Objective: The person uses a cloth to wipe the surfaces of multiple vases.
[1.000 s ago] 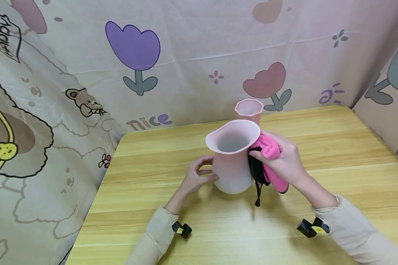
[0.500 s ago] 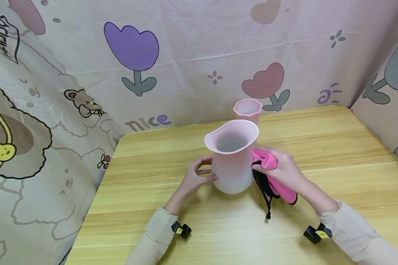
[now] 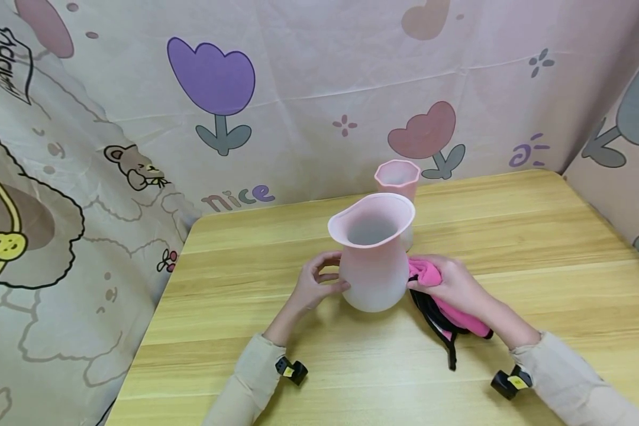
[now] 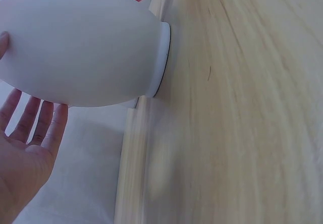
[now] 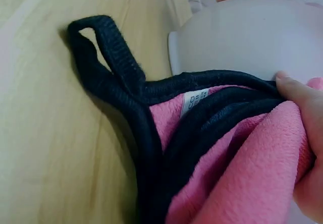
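A frosted vase [image 3: 374, 266], pink at its flared, spout-like rim and whitish below, stands upright on the wooden table [image 3: 234, 284]. My left hand [image 3: 316, 283] holds its left side low down, thumb in front and fingers toward the back; the left wrist view shows the fingertips [image 4: 59, 112] touching the wall. In my right hand [image 3: 458, 287] is a bunched pink cleaning cloth [image 3: 426, 272] with black edging and a hanging loop. The cloth lies against the vase's lower right side. A small label on it shows in the right wrist view, its print too blurred to read.
Behind the vase stands a second pink vase [image 3: 398, 177] with an angular rim, its lower part mostly hidden. A printed curtain [image 3: 309, 71] with flowers and bears hangs along the back and sides of the table. Small black cameras sit on both sleeves.
My right hand has moved the pink cloth down the vase's right side, from near the rim to the lower body. The left hand and the vase stay nearly where they were.
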The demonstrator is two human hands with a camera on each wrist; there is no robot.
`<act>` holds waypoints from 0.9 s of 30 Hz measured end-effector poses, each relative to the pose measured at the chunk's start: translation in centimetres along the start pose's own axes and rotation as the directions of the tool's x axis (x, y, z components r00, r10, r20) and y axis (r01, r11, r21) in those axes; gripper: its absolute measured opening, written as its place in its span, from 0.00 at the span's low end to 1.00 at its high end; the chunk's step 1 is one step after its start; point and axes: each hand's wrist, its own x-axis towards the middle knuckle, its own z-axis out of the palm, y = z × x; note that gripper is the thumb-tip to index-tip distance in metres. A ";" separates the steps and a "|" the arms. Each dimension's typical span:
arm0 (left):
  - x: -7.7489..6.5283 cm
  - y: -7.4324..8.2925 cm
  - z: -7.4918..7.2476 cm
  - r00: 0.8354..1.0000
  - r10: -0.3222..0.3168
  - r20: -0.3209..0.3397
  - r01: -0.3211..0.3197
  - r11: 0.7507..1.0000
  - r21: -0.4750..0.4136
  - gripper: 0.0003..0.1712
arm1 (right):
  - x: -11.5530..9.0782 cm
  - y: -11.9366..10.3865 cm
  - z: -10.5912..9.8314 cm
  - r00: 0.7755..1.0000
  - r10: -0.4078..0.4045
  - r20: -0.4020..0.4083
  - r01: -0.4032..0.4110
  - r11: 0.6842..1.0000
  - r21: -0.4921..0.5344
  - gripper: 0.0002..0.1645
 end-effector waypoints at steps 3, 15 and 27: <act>0.0 0.0 0.0 1.000 0.002 -0.001 -0.002 1.000 0.003 0.30 | -0.2 0.5 0.6 0.999 -0.032 0.039 0.033 0.999 -0.040 0.27; 0.0 -0.1 0.0 1.000 0.006 0.003 -0.006 1.000 0.008 0.31 | -0.4 1.2 2.3 0.990 -0.055 0.129 0.064 0.996 -0.068 0.14; -0.1 0.0 0.0 1.000 0.002 0.002 -0.002 1.000 -0.002 0.30 | -0.2 0.6 0.8 0.989 -0.077 0.129 0.084 0.995 -0.049 0.20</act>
